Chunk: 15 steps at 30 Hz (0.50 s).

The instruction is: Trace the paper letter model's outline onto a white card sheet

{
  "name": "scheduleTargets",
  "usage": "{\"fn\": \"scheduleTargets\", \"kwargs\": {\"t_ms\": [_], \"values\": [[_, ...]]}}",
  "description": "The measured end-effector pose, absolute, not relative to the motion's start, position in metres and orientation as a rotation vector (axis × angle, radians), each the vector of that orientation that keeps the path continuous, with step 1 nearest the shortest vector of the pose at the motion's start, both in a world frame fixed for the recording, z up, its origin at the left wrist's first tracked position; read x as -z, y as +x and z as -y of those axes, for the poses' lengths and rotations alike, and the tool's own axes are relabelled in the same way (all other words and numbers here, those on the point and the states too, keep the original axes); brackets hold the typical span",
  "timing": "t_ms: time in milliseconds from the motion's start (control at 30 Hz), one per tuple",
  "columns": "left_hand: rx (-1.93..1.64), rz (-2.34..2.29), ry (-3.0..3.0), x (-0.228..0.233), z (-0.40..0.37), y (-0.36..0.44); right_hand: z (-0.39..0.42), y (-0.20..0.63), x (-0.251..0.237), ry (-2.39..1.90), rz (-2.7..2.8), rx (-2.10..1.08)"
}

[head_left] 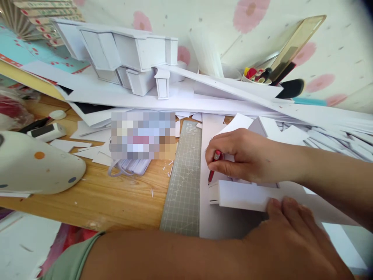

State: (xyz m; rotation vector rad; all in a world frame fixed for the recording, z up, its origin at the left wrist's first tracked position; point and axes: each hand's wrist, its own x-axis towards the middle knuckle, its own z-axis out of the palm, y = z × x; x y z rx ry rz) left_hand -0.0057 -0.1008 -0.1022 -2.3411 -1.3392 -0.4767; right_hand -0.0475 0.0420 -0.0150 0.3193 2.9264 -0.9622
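My right hand (241, 159) reaches in from the right and grips a red pen (214, 167), its tip pointing down against a white sheet (212, 221). Just below the tip lies a small white foam-board piece (241, 194) on that sheet. My left arm crosses the bottom of the view, and my left hand (291, 237) presses its fingertips on the right end of the foam-board piece. The sheet overlaps a grey-green cutting mat (185, 182).
A white foam-board building model (131, 58) stands at the back on stacked white boards. A cup of tools (256, 76) and a clear ruler (294, 42) sit back right. A white rounded device (35, 163) lies left on the wooden table (116, 198), among paper scraps.
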Motion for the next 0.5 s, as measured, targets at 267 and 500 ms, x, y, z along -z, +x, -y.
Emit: {"fn": "scheduleTargets", "kwargs": {"t_ms": [267, 500], "values": [[0.720, 1.146, -2.231, 0.081, 0.099, -0.052, -0.022, -0.057, 0.014, 0.232, -2.950, 0.746], [0.708, 1.052, -2.408, 0.073, 0.103, -0.061, 0.004, -0.061, 0.010, 0.115, -2.958, 0.609]]}}
